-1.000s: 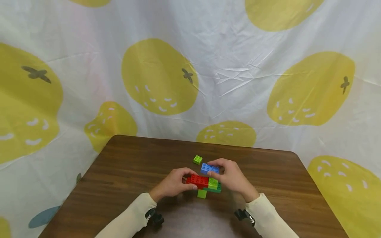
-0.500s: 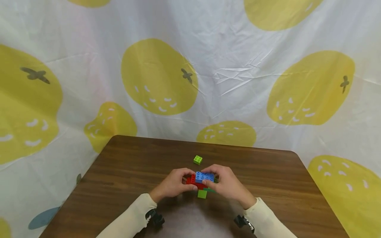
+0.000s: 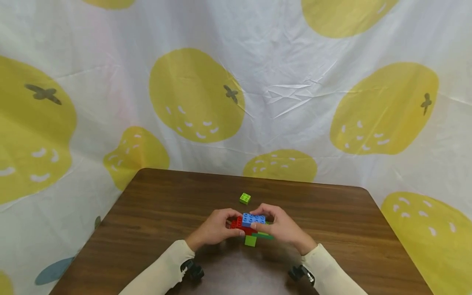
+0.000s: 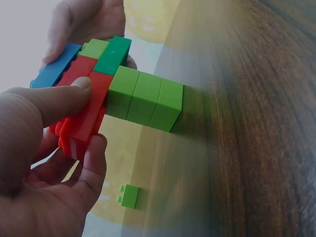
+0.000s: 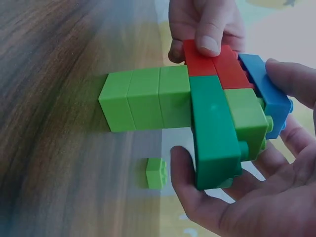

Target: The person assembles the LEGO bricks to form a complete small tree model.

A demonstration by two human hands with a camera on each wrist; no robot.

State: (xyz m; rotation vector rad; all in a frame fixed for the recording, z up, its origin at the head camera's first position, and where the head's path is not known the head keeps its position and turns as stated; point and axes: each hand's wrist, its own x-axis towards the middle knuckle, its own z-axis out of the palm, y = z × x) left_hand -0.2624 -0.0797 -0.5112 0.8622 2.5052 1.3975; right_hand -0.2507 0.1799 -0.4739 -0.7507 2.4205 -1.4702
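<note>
My left hand (image 3: 213, 228) grips the red bricks (image 4: 89, 111) of a toy-brick build between thumb and fingers. Beneath them, a column of light green bricks (image 4: 145, 98) stands on the table. A dark green brick (image 5: 215, 128) sits beside the lower red one, with a light green brick (image 5: 244, 116) above it. My right hand (image 3: 285, 227) pinches a blue brick (image 3: 248, 220) over the upper layer. In the right wrist view the blue brick is slightly tilted, and light green studs show beneath it. Whether its studs are pressed home I cannot tell.
A loose light green brick (image 3: 245, 198) lies on the wooden table (image 3: 177, 196) beyond the build. Behind the table's far edge hangs a white curtain (image 3: 280, 102) with a yellow fruit print. Each wrist carries a small black camera (image 3: 192, 270).
My right hand has brought the blue brick left and down onto the build, then shifted its fingers slightly. My left hand has kept its grip on the red bricks.
</note>
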